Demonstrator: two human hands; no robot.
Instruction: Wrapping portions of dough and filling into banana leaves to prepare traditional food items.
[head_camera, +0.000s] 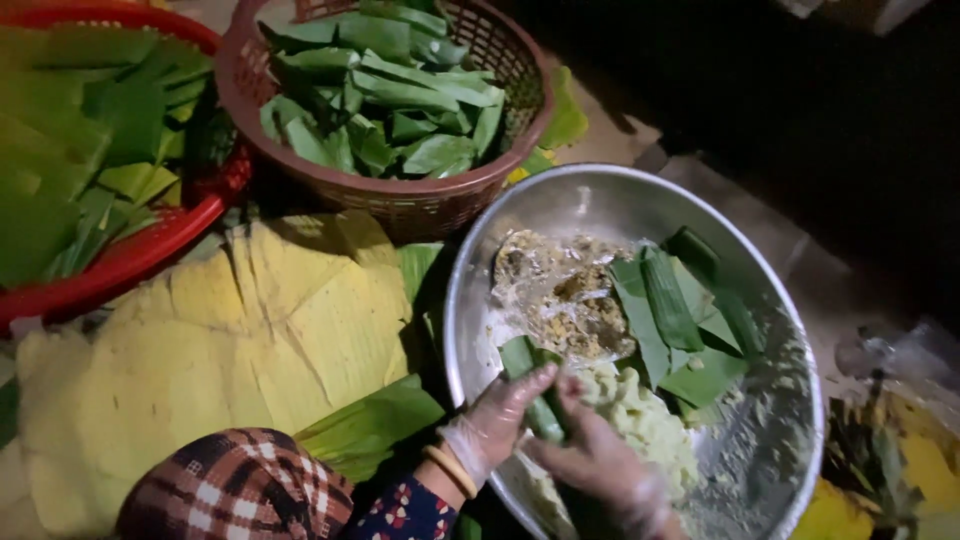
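head view. we saw both hands over the near rim of a wide steel bowl (800, 350), each in a thin clear glove. the left hand (495, 425) came in from the lower left, a pale bangle at its wrist, fingers curled around a small green leaf parcel (535, 390). the right hand (600, 465) lay just beside it, lower and to the right, its fingertips pressed onto the near end of the same parcel. so both grips were closed on the parcel, neither spread.

the parcel's long axis ran on a slant, from upper left, where its free end stuck out above the left hand, down to the lower right between the two hands. it lay over the bowl's near edge, above the pale mash (645, 420). the left hand sat nearer the free end; the right was at the lower end.

further in the bowl we noted a darker crumbly filling (565, 300) and several folded leaf strips (680, 320) to the right of it.

behind the bowl stood a brown woven basket (400, 200) of folded green leaves, and to its left a red basket (150, 250) with more. yellowed leaf sheets (250, 330) lay spread on the floor to the left. a checked sleeve (240, 490) showed at the bottom edge.
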